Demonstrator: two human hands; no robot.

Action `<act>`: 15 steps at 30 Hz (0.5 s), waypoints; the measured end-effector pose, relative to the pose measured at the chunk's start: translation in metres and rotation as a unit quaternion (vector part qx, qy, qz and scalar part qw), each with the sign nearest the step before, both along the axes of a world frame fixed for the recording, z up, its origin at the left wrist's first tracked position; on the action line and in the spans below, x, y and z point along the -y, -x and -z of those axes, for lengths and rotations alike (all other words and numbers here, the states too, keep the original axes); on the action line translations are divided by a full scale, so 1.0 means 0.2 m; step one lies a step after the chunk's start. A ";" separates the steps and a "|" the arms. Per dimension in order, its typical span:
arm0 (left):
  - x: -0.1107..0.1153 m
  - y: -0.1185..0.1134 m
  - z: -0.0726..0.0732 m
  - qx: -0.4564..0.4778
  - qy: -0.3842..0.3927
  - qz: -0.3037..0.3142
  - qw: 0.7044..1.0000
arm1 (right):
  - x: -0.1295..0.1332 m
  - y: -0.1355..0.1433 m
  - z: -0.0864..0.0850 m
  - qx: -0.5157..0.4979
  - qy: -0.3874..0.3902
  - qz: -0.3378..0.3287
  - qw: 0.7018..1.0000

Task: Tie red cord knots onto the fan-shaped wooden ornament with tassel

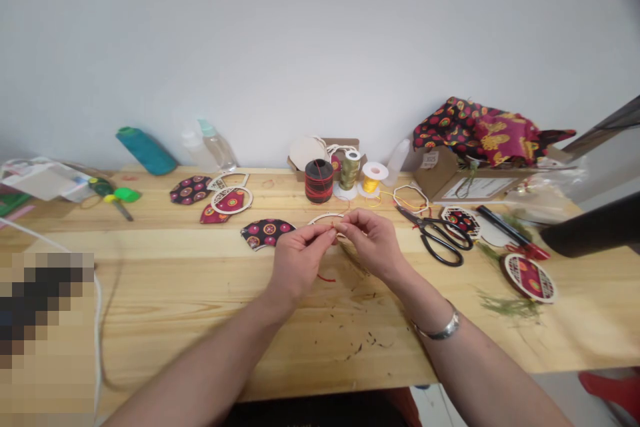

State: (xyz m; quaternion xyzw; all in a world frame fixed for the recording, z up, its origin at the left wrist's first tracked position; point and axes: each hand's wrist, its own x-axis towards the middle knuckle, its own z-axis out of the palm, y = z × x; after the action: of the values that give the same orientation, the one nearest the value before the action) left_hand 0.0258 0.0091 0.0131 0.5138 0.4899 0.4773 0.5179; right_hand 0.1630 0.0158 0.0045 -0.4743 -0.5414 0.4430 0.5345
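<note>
Over the middle of the table, my left hand (295, 260) and my right hand (373, 240) meet fingertip to fingertip. Both are closed in a pinch on a thin red cord (327, 278), whose end shows below the left hand; most of it is hidden by the fingers. Behind the fingers, the pale rim of a wooden frame (325, 217) shows partly. A straw-coloured tassel (353, 255) is half covered by my right hand. Just left of my left hand lies a fan-shaped patterned fabric piece (265, 233). Black scissors (440, 237) rest to the right of my right hand.
Thread spools (319, 181) stand along the wall, near a cardboard box (460, 177) topped with patterned fabric. A round ornament (530, 278) and green threads (510, 305) lie at right. Bottles (217, 147) and a teal cone (146, 150) are back left. Dark scraps (367, 345) dot the front.
</note>
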 end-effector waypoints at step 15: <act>-0.03 -0.01 0.03 0.115 0.042 -0.059 0.991 | -0.01 -0.01 -0.01 -0.114 0.083 -0.049 0.989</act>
State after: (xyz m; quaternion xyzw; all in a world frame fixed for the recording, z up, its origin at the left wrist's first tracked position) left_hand 0.0287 0.0160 0.0064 0.4038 0.4763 0.5419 0.5625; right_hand 0.1645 0.0182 0.0067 -0.4367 -0.4607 0.5631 0.5291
